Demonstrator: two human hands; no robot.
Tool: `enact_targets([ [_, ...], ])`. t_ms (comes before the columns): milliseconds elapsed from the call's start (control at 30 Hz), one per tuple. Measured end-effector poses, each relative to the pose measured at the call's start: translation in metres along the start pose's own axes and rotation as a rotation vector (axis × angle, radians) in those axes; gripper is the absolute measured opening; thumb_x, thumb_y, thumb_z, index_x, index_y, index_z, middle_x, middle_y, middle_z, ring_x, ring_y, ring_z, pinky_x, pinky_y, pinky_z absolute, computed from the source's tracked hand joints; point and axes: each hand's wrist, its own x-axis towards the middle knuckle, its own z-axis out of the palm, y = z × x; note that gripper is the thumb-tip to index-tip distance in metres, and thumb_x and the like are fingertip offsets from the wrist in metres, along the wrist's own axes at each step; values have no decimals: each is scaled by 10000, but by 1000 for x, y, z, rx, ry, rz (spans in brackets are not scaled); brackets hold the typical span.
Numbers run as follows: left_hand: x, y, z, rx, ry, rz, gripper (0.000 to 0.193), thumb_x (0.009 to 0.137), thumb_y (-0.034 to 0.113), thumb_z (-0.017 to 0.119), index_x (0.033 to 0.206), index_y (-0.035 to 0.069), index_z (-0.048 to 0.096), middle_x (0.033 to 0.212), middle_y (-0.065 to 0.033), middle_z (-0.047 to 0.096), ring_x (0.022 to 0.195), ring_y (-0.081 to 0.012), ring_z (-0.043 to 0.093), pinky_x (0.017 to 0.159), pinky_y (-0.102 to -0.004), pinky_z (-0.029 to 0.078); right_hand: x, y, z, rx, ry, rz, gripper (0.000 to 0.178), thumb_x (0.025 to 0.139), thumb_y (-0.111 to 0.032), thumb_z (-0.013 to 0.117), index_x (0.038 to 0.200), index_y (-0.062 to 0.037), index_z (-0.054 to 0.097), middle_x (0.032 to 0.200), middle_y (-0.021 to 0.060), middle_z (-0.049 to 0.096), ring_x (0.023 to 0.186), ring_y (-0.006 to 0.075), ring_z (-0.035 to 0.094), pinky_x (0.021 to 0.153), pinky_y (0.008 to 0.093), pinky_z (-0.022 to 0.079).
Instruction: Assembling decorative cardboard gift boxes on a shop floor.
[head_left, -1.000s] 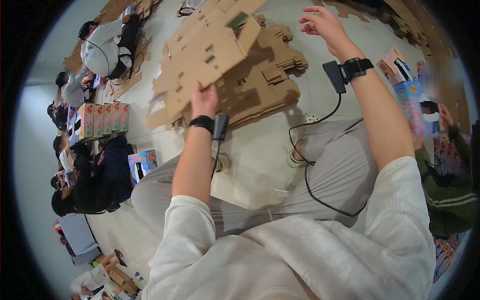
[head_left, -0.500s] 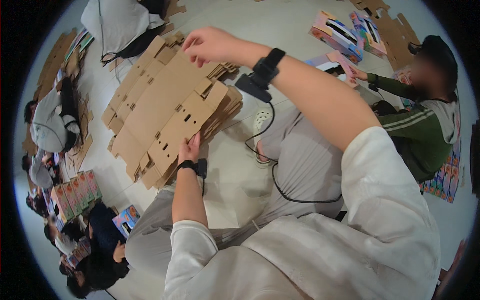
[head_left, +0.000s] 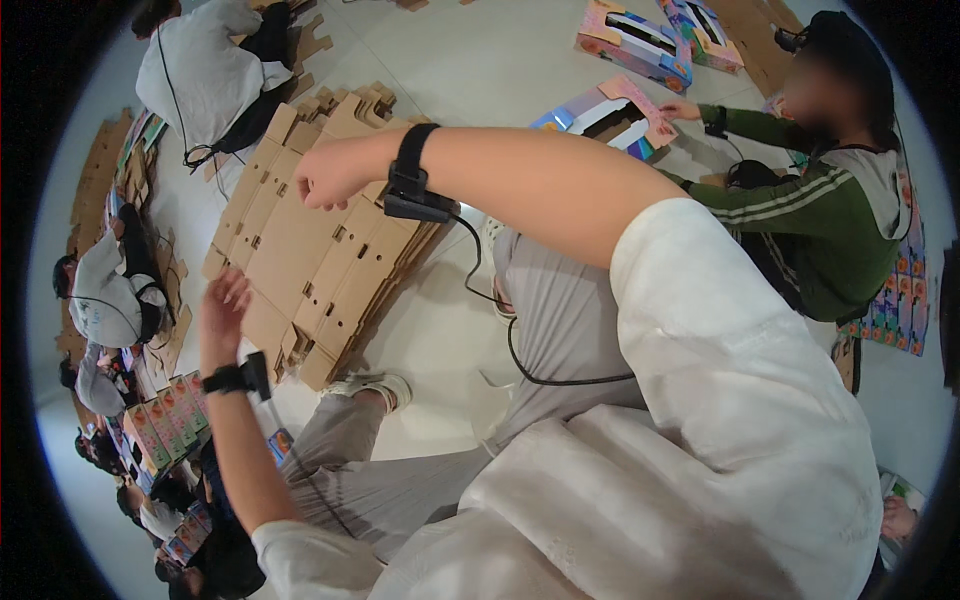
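Observation:
Flattened brown cardboard boxes [head_left: 275,262] lie stacked on the floor in front of me, with fold lines, slots and tabs on the top one. Over the stack's far part hangs my right hand [head_left: 340,172], its fingers curled inward and nothing seen sticking out of them. Beside the left edge of the pile is my left hand [head_left: 226,305], fingers stretched and slightly apart, holding nothing. Whether its fingertips touch the cardboard I cannot tell. Both wrists wear black straps with small cabled devices.
Colourful printed boxes [head_left: 632,45] sit at the upper right. A co-worker in a green jacket [head_left: 850,215] touches another printed box [head_left: 612,118]. Several people sit along the left, near a row of printed boxes [head_left: 165,425]. My shoe [head_left: 395,392] is close to the stack's near corner.
My left hand has let go of the top cardboard's near edge and moved left. My right hand has moved left and nearer, its fingers more curled. The view has shifted.

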Motion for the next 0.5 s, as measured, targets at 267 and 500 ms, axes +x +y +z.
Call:
enact_targets([
  [267,-228,91,53,-492,-579,104,321,1130,187,480,1400,23,540,994,-33,588,823,-163,539,774,-341,473,0,9,18,-102,-131,18,313,940,-239,615,1149,-32,720,958,69,788,777,200,768,683,383,585],
  [500,-197,-2,69,-445,-220,-34,193,1112,176,539,1244,46,594,983,-13,596,862,-171,577,801,-309,509,-35,40,52,-424,-479,112,335,960,-260,654,1180,-23,738,994,150,784,923,312,750,829,450,582],
])
